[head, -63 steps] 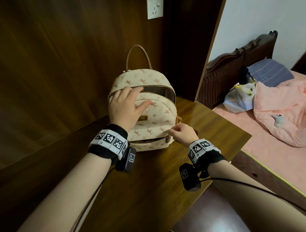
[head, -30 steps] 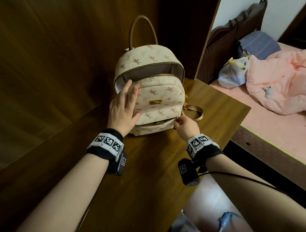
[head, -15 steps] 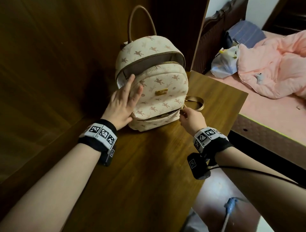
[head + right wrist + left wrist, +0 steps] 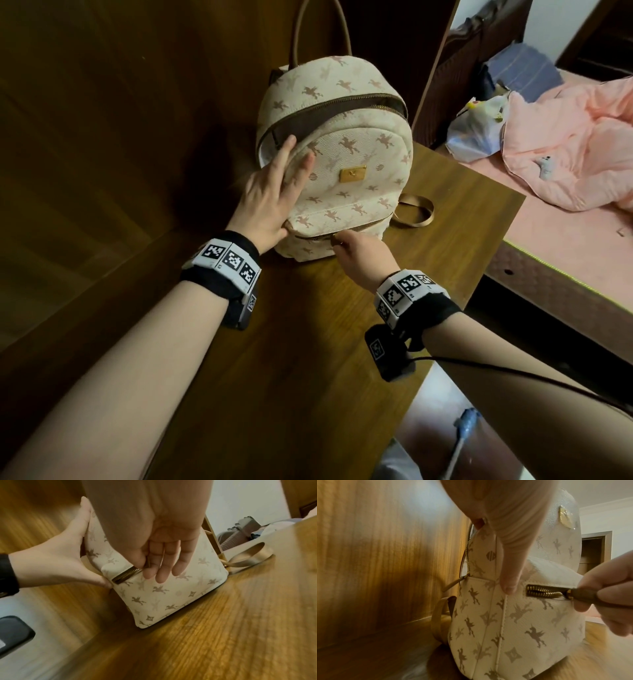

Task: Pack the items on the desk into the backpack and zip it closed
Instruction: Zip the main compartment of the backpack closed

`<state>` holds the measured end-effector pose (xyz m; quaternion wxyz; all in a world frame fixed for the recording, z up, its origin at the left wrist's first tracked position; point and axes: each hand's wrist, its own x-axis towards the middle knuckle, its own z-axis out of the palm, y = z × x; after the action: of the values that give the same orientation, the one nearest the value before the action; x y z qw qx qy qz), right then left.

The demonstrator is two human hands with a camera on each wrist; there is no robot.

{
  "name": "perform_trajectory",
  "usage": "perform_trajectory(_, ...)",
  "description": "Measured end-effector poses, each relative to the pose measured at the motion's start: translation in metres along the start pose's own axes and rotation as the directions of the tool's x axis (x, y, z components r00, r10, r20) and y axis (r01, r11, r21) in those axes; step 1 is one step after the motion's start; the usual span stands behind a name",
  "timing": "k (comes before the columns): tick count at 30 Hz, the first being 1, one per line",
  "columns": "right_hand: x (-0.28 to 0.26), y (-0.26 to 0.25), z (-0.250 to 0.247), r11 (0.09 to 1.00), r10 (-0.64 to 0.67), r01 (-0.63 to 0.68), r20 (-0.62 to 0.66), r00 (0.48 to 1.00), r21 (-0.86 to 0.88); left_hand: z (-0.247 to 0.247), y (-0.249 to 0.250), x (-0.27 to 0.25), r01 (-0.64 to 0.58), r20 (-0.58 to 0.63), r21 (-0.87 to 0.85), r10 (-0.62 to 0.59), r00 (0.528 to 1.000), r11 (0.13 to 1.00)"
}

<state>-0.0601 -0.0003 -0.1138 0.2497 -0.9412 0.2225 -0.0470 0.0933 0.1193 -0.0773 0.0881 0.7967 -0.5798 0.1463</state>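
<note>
Backpack (image 4: 346,161) top gaping, left hand (image 4: 270,202) flat against it, right hand (image 4: 359,255) pinching zipper pull (image 4: 583,595)

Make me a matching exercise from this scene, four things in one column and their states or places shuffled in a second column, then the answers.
Column one:
1. left hand
2. right hand
3. top zip opening of the cream horse-print backpack
4. tan shoulder strap

Column two:
A. gaping open
B. lying looped on the wooden desk
C. pressed flat against the backpack's front
D. pinching the brown zip pull of the lower front pocket

Pairs: 1-C, 2-D, 3-A, 4-B
</note>
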Motion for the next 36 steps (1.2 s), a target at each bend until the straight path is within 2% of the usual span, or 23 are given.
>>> perform_trajectory(4, 0.002, -0.018, 0.011, 0.995, -0.094, 0.095, 0.050, 0.994, -0.022, 0.002, 0.001, -0.001, -0.008, -0.010, -0.001, 0.008, 1.000, 1.000)
perform_trajectory(11, 0.009, -0.035, 0.022, 0.994, -0.108, 0.108, 0.142, 0.984, 0.009, 0.002, 0.003, -0.002, -0.009, -0.023, -0.003, 0.009, 1.000, 1.000)
perform_trajectory(16, 0.008, -0.026, 0.026, 0.989, -0.130, 0.118, 0.149, 0.980, 0.089, 0.003, 0.002, -0.003, -0.013, -0.028, -0.012, 0.013, 1.000, 1.000)
perform_trajectory(26, -0.001, -0.014, 0.026, 0.952, -0.109, 0.067, 0.127, 0.986, 0.297, 0.004, 0.003, -0.005, -0.006, -0.025, -0.019, 0.005, 1.000, 1.000)
perform_trajectory(32, -0.006, 0.000, 0.013, 0.967, -0.123, 0.082, 0.159, 0.980, 0.239, 0.005, 0.006, -0.008, 0.007, -0.044, -0.036, -0.009, 0.999, 0.999)
perform_trajectory(36, -0.006, 0.019, -0.012, 0.968, -0.048, 0.003, 0.175, 0.983, 0.251, -0.005, 0.008, -0.008, 0.007, -0.065, -0.121, -0.015, 0.998, 0.993)
